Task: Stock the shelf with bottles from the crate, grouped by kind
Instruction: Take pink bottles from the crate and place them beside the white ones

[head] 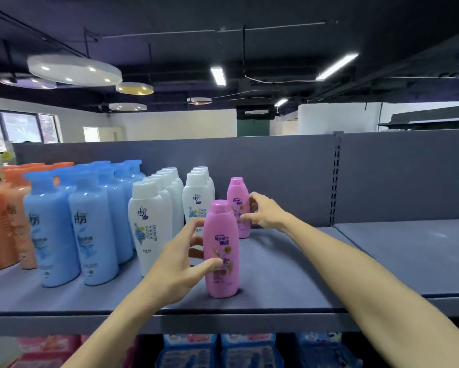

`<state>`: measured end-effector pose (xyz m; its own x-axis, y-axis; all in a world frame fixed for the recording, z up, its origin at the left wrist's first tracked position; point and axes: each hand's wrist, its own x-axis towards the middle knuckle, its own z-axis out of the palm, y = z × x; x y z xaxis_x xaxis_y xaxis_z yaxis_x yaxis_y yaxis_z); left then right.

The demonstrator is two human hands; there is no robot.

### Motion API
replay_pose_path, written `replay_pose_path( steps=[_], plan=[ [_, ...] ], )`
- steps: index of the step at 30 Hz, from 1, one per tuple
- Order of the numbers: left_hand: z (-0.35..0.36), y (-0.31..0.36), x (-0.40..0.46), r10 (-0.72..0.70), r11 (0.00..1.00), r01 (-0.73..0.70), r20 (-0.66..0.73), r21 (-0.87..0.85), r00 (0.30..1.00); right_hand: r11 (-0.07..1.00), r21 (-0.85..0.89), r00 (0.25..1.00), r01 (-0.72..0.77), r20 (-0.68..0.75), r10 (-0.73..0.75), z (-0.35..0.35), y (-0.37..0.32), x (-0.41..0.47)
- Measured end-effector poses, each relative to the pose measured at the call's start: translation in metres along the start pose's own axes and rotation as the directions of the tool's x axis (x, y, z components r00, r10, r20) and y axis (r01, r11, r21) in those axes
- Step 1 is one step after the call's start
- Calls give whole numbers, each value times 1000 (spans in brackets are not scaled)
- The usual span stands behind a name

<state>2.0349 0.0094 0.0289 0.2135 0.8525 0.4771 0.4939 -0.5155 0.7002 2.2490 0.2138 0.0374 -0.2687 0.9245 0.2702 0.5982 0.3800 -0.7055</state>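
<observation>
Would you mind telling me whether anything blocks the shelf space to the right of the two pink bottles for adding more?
Nothing visible does. The shelf is bare right of the front pink bottle, gripped by the left hand, and the rear pink bottle, touched by the right hand.
</observation>
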Motion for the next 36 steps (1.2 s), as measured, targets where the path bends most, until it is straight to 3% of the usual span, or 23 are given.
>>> replay_pose_path(
  steps=[13, 22, 28, 31, 34, 36],
  plan=[
    [0, -4, 3, -27, 1000, 27, 5, 4, 1000, 998, -12, 997, 54, -46, -55, 4, 18, 41],
    [0, -5, 0, -13, 1000, 13, -9, 21, 1000, 986, -169, 980, -16, -197, -18, 4, 12, 43],
    [2, -12, -11, 16, 993, -11, -40, 119, 999, 948, -319, 971, -20, -233, -58, 8, 0, 22],
    [1, -13, -12, 6, 988, 1, -43, 155, 999, 899, -432, 983, 75, -121, -140, 9, -17, -7],
    [1, -14, -9, -2, 983, 8, -32, 183, 999, 862, -429, 962, 270, 87, -258, 5, -30, -57],
    [3, -16, -6, -9, 981, 13, -23, 195, 1000, 857, -398, 945, 328, 152, -291, -3, -38, -95]
  ],
)
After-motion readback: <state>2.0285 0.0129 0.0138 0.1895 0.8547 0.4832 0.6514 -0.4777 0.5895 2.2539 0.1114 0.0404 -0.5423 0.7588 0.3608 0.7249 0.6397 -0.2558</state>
